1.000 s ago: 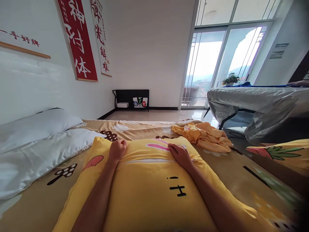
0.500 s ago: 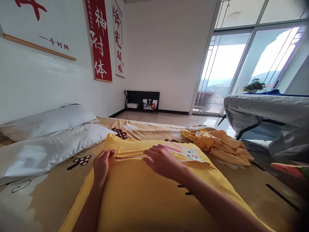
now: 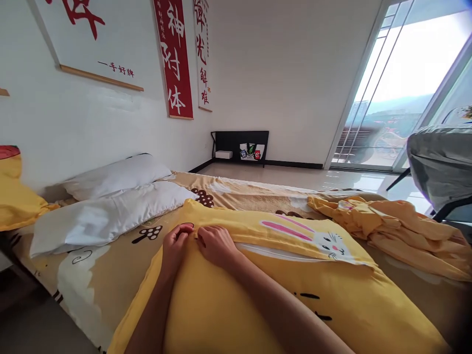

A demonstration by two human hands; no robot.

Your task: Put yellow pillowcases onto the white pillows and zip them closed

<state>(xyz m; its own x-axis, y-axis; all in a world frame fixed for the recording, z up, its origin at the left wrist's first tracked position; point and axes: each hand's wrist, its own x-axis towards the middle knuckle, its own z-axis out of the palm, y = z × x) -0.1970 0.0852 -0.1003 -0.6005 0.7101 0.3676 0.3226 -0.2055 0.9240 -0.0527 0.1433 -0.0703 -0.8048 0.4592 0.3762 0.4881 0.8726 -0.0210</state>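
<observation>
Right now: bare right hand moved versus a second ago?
Yes: the right hand moved left, off the white rabbit print on the yellow fabric pillow, to beside the left hand.

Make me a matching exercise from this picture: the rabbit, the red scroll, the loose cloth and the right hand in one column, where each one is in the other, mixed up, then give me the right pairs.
Things:
1. Rabbit
2. Red scroll
3. Loose cloth
4. Right hand

Places:
A. Hanging on the wall
B. Close beside the left hand
C. Printed on the yellow pillow
D. Crumpled on the bed

Pairs: 1-C, 2-A, 3-D, 4-B.
</observation>
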